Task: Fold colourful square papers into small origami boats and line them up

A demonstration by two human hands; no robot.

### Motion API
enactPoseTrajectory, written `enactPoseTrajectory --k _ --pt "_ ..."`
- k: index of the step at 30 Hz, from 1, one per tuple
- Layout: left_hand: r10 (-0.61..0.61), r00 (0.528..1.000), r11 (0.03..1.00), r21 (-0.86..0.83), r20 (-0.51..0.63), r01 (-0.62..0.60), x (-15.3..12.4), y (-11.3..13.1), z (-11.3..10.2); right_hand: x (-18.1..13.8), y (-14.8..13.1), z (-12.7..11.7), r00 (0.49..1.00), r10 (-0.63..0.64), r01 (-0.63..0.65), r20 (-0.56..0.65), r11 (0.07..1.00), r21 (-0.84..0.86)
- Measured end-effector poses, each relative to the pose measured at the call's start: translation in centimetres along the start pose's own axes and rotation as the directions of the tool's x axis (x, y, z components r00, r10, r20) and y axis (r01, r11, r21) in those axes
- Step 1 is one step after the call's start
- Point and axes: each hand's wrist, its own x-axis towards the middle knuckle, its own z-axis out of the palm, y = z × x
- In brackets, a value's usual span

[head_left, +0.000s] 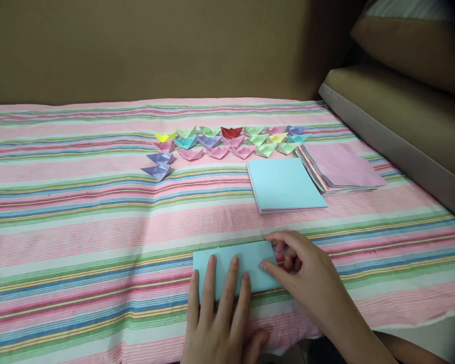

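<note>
A light blue sheet of folding paper [250, 258], folded into a long rectangle, lies in front of me on the striped cloth. My left hand [220, 308] is flat over its left and middle part, fingers spread. At the right end, my right hand [303, 268] grips the paper's corner: the thumb lies on top, the index finger touches the upper corner, and the other fingers curl in beside the edge. Beyond my hands stands a square stack of light blue paper [286, 184]. Further back are rows of several small folded paper boats [232, 133] in various colours.
A second stack of paper, pink on top [347, 167], sits fanned out at the right. The striped cloth [79, 242] covers the surface, slightly wrinkled. Brown cushions [398, 121] border the right side, and a brown backrest [147, 50] rises behind.
</note>
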Motion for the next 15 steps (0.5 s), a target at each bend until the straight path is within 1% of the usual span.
enactPoseTrajectory --k 5,10,15 --pt "0.007 1.0 1.0 0.006 0.016 -0.007 0.0 0.1 -0.1 0.2 -0.2 -0.2 1.0 -0.002 0.002 0.0 1.0 0.01" --pt "-0.01 1.0 1.0 0.013 0.003 0.01 0.0 0.1 -0.2 0.6 -0.3 -0.4 0.998 -0.057 0.057 0.002 0.998 0.001" --pt "-0.013 1.0 1.0 0.012 0.015 0.013 -0.1 0.2 -0.2 1.1 -0.6 -0.6 0.999 -0.03 0.029 0.027 0.999 0.042"
